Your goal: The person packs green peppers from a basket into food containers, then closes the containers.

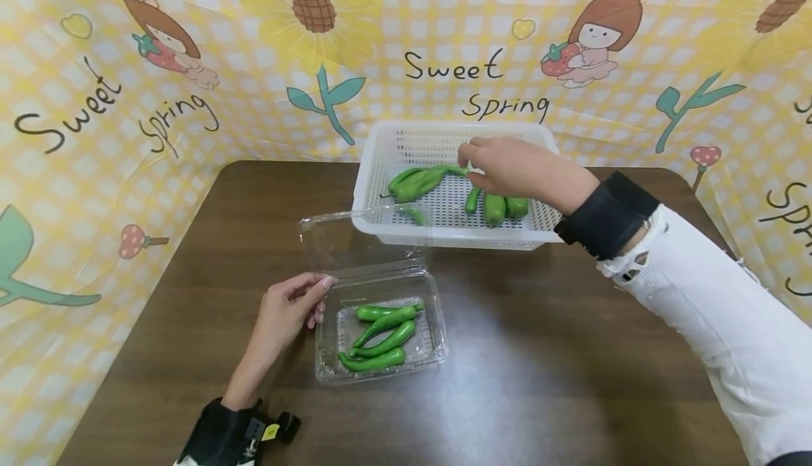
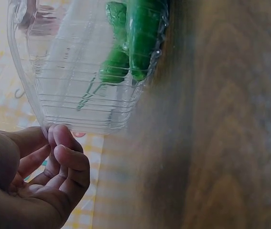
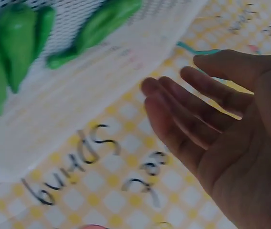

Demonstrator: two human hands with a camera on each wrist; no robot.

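Note:
My left hand (image 1: 288, 314) pinches the upper left rim of a clear plastic clamshell box (image 1: 438, 325) between thumb and fingers; the left wrist view shows the grip at the box's edge. Several green peppers (image 1: 380, 339) lie side by side in the box. Its transparent lid (image 1: 364, 240) stands raised at the back and overlaps the basket's front. Over the white slotted basket (image 1: 457, 237) hovers my right hand (image 1: 517, 166), fingers relaxed and holding nothing. Below and beside it lie green peppers (image 1: 495, 209), with more peppers (image 1: 419, 182) at the basket's left.
Brown wooden table (image 1: 539, 353) carries the box in front and the basket behind it. A yellow checked cloth (image 1: 266, 113) with flowers and lettering hangs close behind the basket and along both sides.

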